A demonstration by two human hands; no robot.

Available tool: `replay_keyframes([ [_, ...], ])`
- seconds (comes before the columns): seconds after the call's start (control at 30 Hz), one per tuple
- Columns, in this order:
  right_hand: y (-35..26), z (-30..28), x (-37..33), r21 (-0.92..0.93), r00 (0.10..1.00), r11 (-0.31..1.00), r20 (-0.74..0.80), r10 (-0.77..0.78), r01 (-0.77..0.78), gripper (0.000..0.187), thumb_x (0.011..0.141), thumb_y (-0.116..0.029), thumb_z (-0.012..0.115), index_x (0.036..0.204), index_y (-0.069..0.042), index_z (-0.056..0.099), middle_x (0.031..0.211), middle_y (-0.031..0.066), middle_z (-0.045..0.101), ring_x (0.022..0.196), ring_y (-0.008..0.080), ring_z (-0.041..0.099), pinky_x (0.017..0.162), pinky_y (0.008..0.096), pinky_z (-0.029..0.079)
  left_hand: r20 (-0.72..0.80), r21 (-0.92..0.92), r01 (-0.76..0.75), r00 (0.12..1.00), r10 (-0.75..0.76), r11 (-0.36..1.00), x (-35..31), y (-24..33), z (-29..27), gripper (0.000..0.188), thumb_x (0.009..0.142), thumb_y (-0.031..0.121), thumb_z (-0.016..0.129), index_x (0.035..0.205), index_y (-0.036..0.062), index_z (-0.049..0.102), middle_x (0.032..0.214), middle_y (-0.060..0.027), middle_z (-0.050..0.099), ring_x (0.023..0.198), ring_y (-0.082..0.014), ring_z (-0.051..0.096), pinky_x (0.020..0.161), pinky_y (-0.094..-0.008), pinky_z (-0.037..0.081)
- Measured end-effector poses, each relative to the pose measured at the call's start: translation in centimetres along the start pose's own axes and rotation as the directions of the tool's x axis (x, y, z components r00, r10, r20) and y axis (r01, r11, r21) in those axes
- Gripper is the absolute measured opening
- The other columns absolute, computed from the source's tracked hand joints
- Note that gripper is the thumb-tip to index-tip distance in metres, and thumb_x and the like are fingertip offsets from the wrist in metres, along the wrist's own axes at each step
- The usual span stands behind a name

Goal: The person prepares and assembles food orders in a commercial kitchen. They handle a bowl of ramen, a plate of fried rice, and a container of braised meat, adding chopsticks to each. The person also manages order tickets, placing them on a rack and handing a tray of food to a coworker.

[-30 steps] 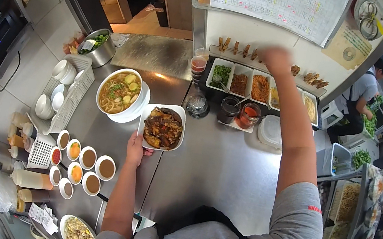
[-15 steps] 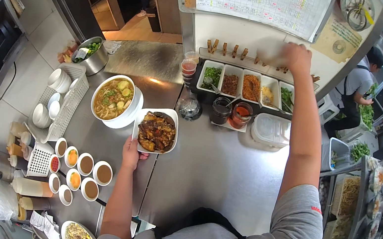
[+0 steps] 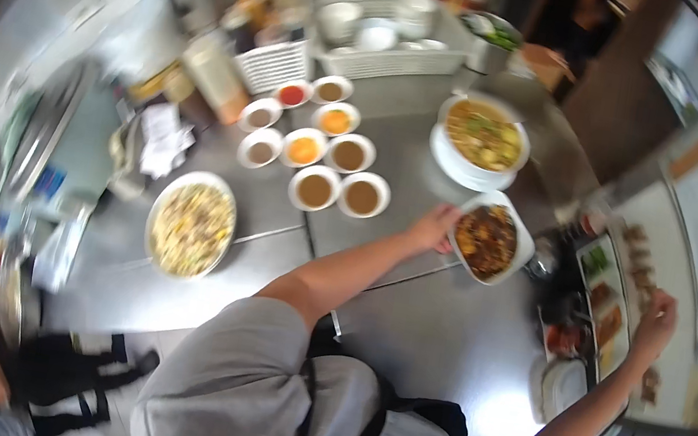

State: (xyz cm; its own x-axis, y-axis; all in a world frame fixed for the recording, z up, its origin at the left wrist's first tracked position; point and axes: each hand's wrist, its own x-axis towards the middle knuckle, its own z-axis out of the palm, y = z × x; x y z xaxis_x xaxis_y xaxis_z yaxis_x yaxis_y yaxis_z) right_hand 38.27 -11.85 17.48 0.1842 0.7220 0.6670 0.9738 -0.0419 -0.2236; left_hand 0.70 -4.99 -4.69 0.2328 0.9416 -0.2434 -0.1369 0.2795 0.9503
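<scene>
My left hand point(image 3: 434, 229) grips the edge of a white squarish bowl point(image 3: 525, 244) of dark brown, glossy cooked food point(image 3: 484, 239), held over the steel counter. Just beyond it, a round white bowl of soup point(image 3: 482, 136) with pale slices and green bits sits on white dishware point(image 3: 464, 173). My right arm reaches out to the right. At the wall, my right hand point(image 3: 660, 315) has its fingers pinched together beside a row of wooden clothespins point(image 3: 638, 250). What lies between those fingers is too blurred to make out.
Several sauce cups point(image 3: 313, 188) stand left of the bowl, near an oval dish of yellowish food point(image 3: 192, 225). A crockery basket point(image 3: 392, 62) and a metal pot point(image 3: 490, 56) line the back. Topping trays point(image 3: 608, 326) and a clear lidded container point(image 3: 564, 386) sit right. Another person point(image 3: 43, 361) is lower left.
My view has swung to the left, bringing the oval dish and a person on the left fully into sight. My left hand keeps the bowl; my right hand remains by the clothespins.
</scene>
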Motion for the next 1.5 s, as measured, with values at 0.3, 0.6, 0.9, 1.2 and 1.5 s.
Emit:
replay_keyframes([
  [0.3,-38.4,11.1,-12.4,0.804,0.803,0.582,0.264,-0.534,0.122,0.009,0.067,-0.014,0.059,0.064,-0.006,0.056,0.063,0.0126,0.056,0.063,0.0296,0.054,0.057,0.0385,0.042,0.058,-0.14,0.127,0.991,-0.12,0.982,-14.8,-2.5,-5.9,0.03,0.083,0.022,0.046,0.107,0.0049,0.044,0.077,-0.0018,0.05,0.058,-0.0078,0.047,0.049,-0.0211,0.04],
  [0.6,-55.5,15.2,-20.8,0.65,0.533,0.657,0.426,-0.731,0.382,0.015,0.07,-0.022,0.055,0.066,-0.008,0.058,0.069,0.0078,0.06,0.076,0.0235,0.055,0.066,0.0389,0.04,0.05,-0.001,-0.284,0.958,0.283,0.959,-21.0,-2.3,-11.2,0.027,0.08,0.025,0.052,0.094,0.0028,0.052,0.082,-0.0052,0.055,0.063,-0.0136,0.052,0.052,-0.0265,0.044],
  [0.9,-41.9,12.8,-17.7,0.66,0.527,0.743,0.673,-0.519,-0.11,0.036,0.073,-0.034,0.056,0.094,-0.006,0.053,0.083,0.0143,0.058,0.076,0.0288,0.056,0.066,0.0366,0.044,0.306,0.057,0.2,0.929,-0.207,0.978,-16.0,-3.3,-11.5,0.033,0.082,0.031,0.046,0.102,0.005,0.045,0.08,-0.0064,0.054,0.061,-0.0123,0.053,0.052,-0.0253,0.043],
  [1.2,-1.6,-3.4,-26.0,-0.375,0.739,0.731,0.154,0.656,-0.57,0.022,0.071,-0.021,0.06,0.085,-0.004,0.057,0.082,0.0166,0.058,0.076,0.0302,0.056,0.066,0.0367,0.044,0.134,0.028,0.265,0.955,-0.266,0.964,-4.6,2.2,-3.0,0.035,0.086,0.035,0.036,0.112,0.0116,0.032,0.077,-0.0072,0.054,0.056,-0.0128,0.054,0.046,-0.023,0.043],
  [1.5,9.1,-5.0,-33.4,-0.548,0.623,0.47,-0.123,0.773,-0.692,0.026,0.074,-0.028,0.052,0.088,-0.007,0.059,0.1,0.013,0.051,0.089,0.0328,0.049,0.073,0.04,0.043,-0.024,0.225,0.165,0.986,-0.164,0.96,-0.2,2.6,1.3,0.03,0.088,0.026,0.029,0.112,0.0102,0.033,0.072,-0.0071,0.055,0.044,-0.0116,0.052,0.035,-0.0192,0.041],
])
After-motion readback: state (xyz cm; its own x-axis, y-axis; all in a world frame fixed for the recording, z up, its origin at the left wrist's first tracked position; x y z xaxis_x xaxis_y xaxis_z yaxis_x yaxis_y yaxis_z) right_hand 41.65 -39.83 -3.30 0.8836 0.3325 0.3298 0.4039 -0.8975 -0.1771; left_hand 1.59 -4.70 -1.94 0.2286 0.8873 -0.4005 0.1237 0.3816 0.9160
